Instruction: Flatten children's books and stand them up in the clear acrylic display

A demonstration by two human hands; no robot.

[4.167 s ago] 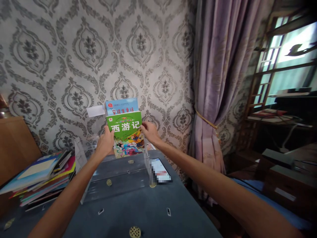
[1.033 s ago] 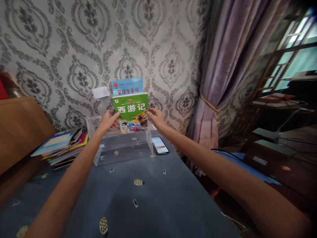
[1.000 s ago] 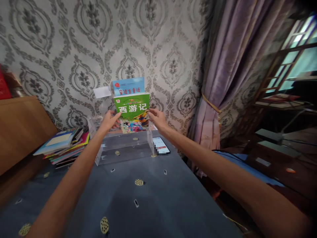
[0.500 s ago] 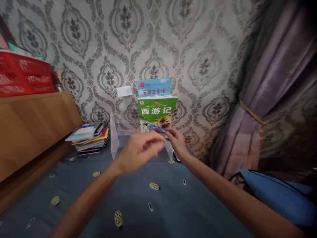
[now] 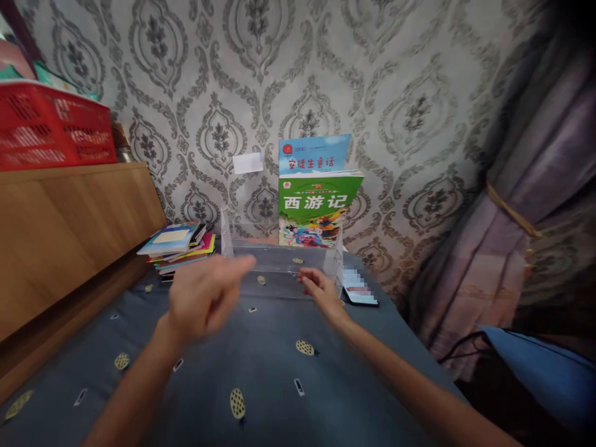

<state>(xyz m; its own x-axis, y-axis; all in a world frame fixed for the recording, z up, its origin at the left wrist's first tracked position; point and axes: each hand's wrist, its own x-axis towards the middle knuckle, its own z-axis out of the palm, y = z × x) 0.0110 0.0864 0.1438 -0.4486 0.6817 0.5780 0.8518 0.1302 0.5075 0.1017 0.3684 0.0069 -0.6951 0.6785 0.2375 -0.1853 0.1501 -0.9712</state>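
A clear acrylic stand (image 5: 261,285) rests on the dark blue cloth in front of the wall. In its right part stand two books, a green one (image 5: 313,192) with white lettering and a blue one (image 5: 321,152) rising behind it. My left hand (image 5: 205,298), smeared by motion, hovers at the stand's front left with the index finger stretched out and nothing in it. Near the stand's front right, my right hand (image 5: 321,295) has loosely bent fingers and holds nothing visible; whether it touches the clear plastic I cannot tell.
On the left lies a stack of books and booklets (image 5: 179,245) beside a wooden cabinet (image 5: 79,230) with a red basket (image 5: 60,127) on top. A phone (image 5: 361,288) lies right of the stand. A white paper (image 5: 248,163) shows above the stand. A tied curtain (image 5: 493,267) hangs at right.
My left hand has moved left and away from my right hand. My right hand has drawn back from the green book. The view has shifted, and the phone shows more fully.
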